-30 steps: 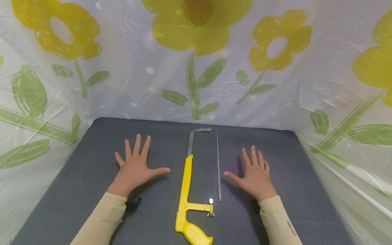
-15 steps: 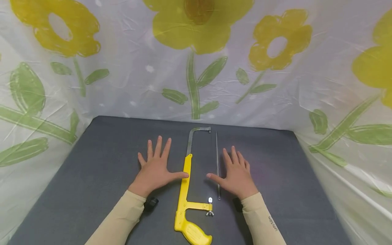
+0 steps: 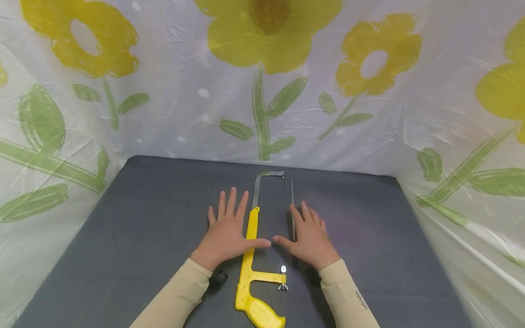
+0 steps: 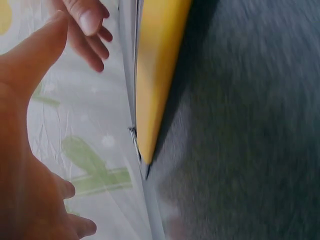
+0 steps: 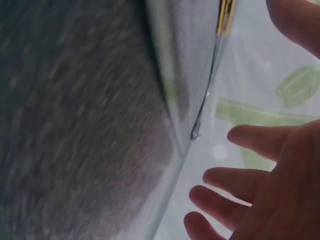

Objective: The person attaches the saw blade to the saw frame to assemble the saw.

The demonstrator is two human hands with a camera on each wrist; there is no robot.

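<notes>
A yellow hacksaw frame [image 3: 249, 255] with a metal front arm lies on the dark cloth, its handle [image 3: 264, 314] toward me. Just right of it lies a thin grey hacksaw blade [image 3: 292, 191], partly covered by my right hand. My left hand [image 3: 227, 234], fingers spread, is over the frame's left side, and its thumb crosses above the yellow bar. Fingers apart, my right hand [image 3: 309, 239] hovers over the blade. The two thumb tips come close together between frame and blade. In the left wrist view the yellow bar [image 4: 160, 65] stands beside the hand. Neither hand holds anything.
A dark grey cloth [image 3: 164, 205] covers the table. Behind and on both sides hangs a white curtain [image 3: 172, 100] printed with yellow flowers. Near the frame's handle a wing nut [image 3: 282, 286] sits on the short yellow cross arm.
My left hand has moved right, from beside the frame to over it. My right hand has moved left over the blade. Frame and blade lie where they were.
</notes>
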